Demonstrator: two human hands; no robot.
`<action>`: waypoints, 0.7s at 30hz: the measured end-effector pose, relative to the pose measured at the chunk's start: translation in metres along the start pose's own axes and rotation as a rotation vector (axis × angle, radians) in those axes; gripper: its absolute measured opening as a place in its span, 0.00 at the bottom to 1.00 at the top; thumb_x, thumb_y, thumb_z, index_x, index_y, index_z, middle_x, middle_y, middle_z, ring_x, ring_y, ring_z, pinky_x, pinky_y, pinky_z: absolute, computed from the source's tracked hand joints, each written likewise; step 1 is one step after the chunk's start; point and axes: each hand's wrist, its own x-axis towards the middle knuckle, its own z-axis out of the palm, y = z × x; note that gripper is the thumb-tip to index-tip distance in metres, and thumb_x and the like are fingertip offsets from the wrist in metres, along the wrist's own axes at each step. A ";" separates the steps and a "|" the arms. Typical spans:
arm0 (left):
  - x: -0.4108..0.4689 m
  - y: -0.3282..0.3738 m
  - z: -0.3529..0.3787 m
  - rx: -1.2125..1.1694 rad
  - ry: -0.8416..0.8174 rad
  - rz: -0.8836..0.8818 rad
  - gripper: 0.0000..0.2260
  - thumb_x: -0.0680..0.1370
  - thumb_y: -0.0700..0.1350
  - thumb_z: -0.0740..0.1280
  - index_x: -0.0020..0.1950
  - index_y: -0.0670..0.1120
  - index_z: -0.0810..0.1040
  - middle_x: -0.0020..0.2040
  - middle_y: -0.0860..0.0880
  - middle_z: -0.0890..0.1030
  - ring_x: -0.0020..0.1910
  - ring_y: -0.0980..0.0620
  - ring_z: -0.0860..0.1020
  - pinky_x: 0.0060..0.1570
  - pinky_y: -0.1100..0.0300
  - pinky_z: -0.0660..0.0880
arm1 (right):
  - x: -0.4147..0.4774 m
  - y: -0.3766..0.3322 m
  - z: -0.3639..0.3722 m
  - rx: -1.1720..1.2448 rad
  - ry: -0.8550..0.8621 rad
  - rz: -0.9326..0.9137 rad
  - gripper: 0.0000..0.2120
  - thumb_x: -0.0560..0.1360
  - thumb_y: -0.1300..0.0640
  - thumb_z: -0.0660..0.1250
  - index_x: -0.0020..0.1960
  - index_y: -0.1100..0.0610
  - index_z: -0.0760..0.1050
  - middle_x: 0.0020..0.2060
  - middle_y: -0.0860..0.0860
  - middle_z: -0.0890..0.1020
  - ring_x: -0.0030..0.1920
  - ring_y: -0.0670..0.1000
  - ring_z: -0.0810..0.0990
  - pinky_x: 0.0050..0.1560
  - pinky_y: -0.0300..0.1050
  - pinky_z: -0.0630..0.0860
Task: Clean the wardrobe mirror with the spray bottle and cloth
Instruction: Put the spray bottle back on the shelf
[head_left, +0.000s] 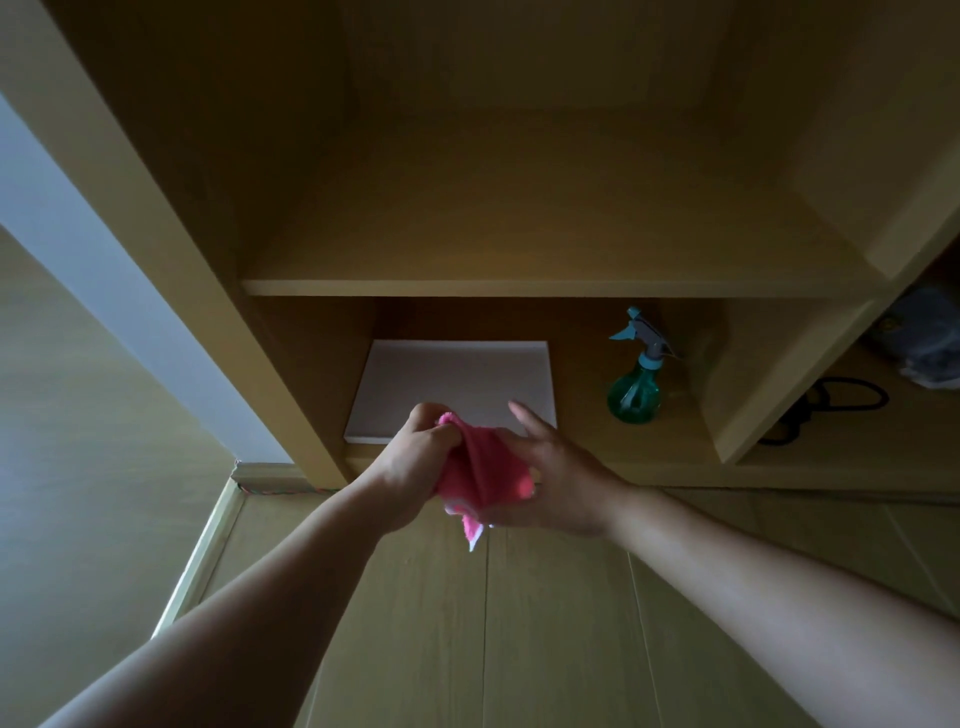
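Holding pink cloth (483, 470), left hand (418, 462) grip clamped on its top, right hand (558, 470) seemingly pinching its lower part

It is dim here; what daylight there is comes pale from the left, brightest on the bluish-white strip of wall (78, 234). The tall light-wood wardrobe shelving (519, 287) sinks into brown shadow toward its back panels. Only the crumpled pink fluffy cloth (488, 473) glows (its white lower tip nearly blown out). The wide lens splays the uprights outward at the edges, and the grey bundle (930, 338) at the right edge is a soft blur.
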 end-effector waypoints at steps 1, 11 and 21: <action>0.003 -0.002 -0.002 0.014 -0.003 -0.009 0.11 0.80 0.37 0.60 0.62 0.41 0.69 0.54 0.36 0.76 0.50 0.39 0.77 0.43 0.49 0.77 | -0.001 0.000 0.001 -0.053 0.005 0.010 0.29 0.68 0.35 0.69 0.68 0.35 0.66 0.76 0.43 0.56 0.76 0.45 0.47 0.75 0.54 0.52; 0.024 -0.012 -0.029 0.184 -0.282 -0.115 0.15 0.71 0.38 0.66 0.57 0.35 0.75 0.47 0.35 0.79 0.47 0.39 0.79 0.51 0.43 0.76 | 0.040 0.035 0.011 0.246 0.310 0.171 0.10 0.82 0.55 0.57 0.48 0.56 0.75 0.40 0.54 0.80 0.39 0.49 0.80 0.39 0.43 0.77; 0.095 -0.025 -0.049 0.752 0.112 0.090 0.08 0.75 0.41 0.61 0.49 0.47 0.80 0.43 0.46 0.82 0.42 0.46 0.80 0.35 0.60 0.72 | 0.133 0.080 0.015 0.213 0.446 0.329 0.06 0.82 0.58 0.57 0.53 0.56 0.72 0.45 0.51 0.76 0.41 0.49 0.77 0.28 0.37 0.69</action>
